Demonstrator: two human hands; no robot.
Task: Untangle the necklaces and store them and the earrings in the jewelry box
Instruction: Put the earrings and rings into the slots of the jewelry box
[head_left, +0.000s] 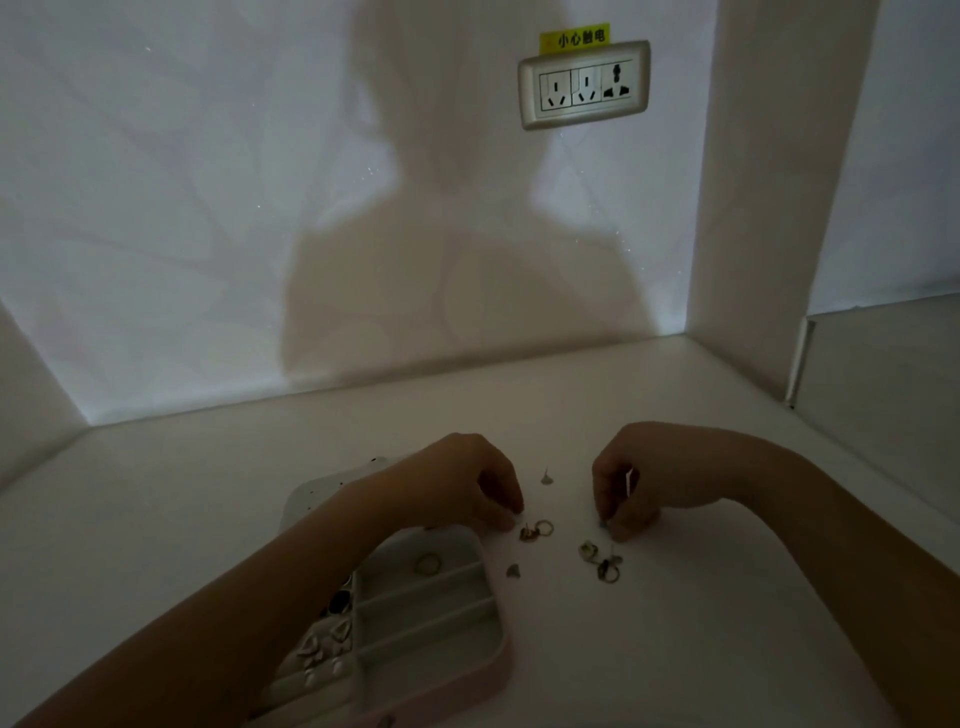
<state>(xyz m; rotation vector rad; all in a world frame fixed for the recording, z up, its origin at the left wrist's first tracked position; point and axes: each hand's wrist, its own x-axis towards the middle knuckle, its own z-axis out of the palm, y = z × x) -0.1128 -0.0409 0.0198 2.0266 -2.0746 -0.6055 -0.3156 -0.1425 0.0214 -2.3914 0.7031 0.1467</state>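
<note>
Bluish and very small, a jewelry piece (604, 526) is pinched between the curled fingertips of the right hand (649, 483), at the white desk top (675, 649); the dim light hides its form. A thin white sliver (630, 480) shows inside the same hand's curled fingers, its nature unclear. Opposite, the left hand (467, 480) has its fingers curled downward with the tips at the desk surface, and whether they grip anything cannot be told. Between the two hands, on the far side, lies a single stud earring (545, 477). Just right of the left fingertips lies a hoop earring (544, 529), touching a second small metal piece. Just below the right fingertips sits a cluster of earrings (601, 562), and a lone small earring (513, 570) lies between that cluster and the jewelry box (467, 675). The box stands open at lower left, beneath the left forearm, its pale tray divided into compartments. The compartment nearest the left hand holds one round hoop (427, 564), and the left section holds several small pieces (322, 652) set in padded rolls. Its lid (311, 499), marked with dark dots, lies behind the tray, partly covered by the forearm. On the wall behind are a triple power socket (584, 85) under a yellow label (574, 39), and the person's shadow (441, 234).
</note>
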